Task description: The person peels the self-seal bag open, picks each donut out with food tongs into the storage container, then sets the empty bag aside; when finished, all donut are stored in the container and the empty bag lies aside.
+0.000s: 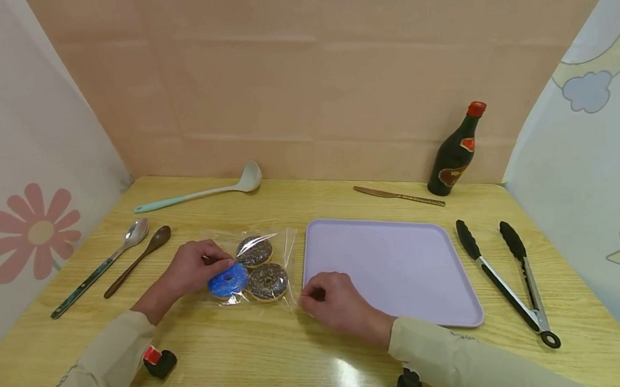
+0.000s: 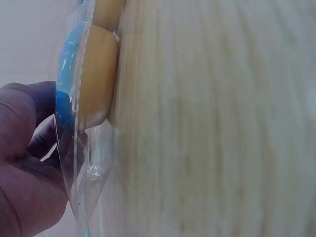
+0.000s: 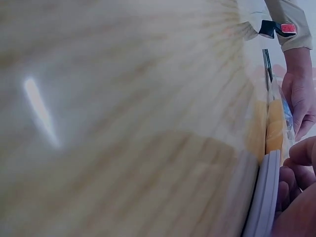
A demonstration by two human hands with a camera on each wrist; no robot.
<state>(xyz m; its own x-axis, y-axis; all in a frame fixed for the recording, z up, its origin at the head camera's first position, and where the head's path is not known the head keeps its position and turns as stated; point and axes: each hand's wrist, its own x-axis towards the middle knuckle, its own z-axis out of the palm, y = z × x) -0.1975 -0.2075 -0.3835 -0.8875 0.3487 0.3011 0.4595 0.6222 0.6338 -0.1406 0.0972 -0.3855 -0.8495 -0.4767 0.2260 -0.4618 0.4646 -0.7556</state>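
A clear plastic bag (image 1: 289, 254) of doughnuts lies on the table, left of centre. Inside are a blue-iced doughnut (image 1: 229, 280) with sprinkles and two chocolate ones, the upper chocolate doughnut (image 1: 255, 250) and the lower chocolate doughnut (image 1: 268, 281). My left hand (image 1: 194, 266) grips the bag at its left side, thumb over the blue icing; the left wrist view shows the fingers (image 2: 47, 140) past the doughnut's edge. At the bag's lower right corner, my right hand (image 1: 338, 301) pinches the plastic between thumb and curled fingers, beside the tray's left rim.
A lilac tray (image 1: 389, 272) lies right of the bag, open black-tipped tongs (image 1: 509, 287) beyond it. Behind are a knife (image 1: 399, 196), a dark bottle (image 1: 456, 153) and a ladle (image 1: 205, 192). A metal spoon (image 1: 101, 268) and wooden spoon (image 1: 139, 260) lie left.
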